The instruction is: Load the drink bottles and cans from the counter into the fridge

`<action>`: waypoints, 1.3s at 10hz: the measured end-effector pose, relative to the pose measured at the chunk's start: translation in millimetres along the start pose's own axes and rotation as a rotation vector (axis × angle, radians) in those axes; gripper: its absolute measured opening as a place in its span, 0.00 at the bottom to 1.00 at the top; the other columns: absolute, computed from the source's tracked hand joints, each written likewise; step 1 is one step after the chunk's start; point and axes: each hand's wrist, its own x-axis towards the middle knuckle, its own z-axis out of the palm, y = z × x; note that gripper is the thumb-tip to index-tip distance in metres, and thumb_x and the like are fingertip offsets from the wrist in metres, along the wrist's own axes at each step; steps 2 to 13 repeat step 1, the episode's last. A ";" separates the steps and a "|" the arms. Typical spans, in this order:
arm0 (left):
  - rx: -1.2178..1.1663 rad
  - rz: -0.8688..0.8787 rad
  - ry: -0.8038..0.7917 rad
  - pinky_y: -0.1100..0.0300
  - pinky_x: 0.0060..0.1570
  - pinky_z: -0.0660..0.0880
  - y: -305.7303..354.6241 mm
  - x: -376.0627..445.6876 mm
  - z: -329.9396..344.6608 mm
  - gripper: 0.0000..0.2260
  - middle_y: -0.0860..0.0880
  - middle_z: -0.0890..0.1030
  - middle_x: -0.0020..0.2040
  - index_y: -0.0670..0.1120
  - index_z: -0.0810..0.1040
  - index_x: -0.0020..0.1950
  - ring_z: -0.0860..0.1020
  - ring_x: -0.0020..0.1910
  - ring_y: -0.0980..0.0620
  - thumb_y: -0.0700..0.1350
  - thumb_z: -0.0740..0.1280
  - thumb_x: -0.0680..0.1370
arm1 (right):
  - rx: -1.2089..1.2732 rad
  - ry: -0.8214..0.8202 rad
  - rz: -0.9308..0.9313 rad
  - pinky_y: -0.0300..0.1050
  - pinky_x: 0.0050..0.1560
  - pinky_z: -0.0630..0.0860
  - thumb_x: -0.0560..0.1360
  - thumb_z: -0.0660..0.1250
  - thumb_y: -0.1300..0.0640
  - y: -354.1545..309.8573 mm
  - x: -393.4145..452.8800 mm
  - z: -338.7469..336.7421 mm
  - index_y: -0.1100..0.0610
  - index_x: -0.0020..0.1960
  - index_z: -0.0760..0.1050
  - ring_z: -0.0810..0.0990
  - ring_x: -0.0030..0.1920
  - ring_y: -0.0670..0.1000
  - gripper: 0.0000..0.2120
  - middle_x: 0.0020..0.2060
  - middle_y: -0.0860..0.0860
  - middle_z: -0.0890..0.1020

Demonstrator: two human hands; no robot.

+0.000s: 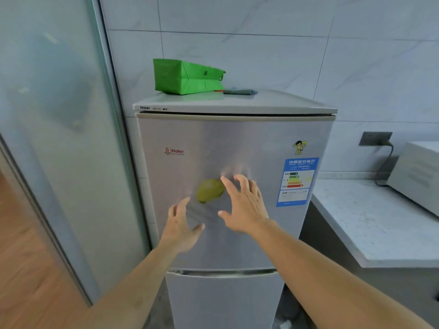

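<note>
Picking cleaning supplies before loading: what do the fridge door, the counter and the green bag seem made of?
Fridge door: looks like brushed silver metal or metal-look coating, with a soft streaky sheen. Counter: pale speckled stone or composite, matte. Green bag: likely paper or thin fabric, with sharp fold creases.

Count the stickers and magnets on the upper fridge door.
4: a red brand logo upper left, a cartoon sticker upper right, a blue energy label below it, and a yellow-green magnet mid-door, beside the right hand.
</note>
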 end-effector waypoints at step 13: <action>-0.045 -0.124 0.031 0.53 0.69 0.65 -37.9 -45.3 4.9 0.34 0.47 0.63 0.74 0.51 0.58 0.78 0.66 0.72 0.47 0.48 0.71 0.76 | 0.362 -0.155 0.120 0.53 0.68 0.70 0.74 0.70 0.43 4.6 -16.8 -14.9 0.44 0.77 0.59 0.68 0.69 0.53 0.35 0.70 0.50 0.68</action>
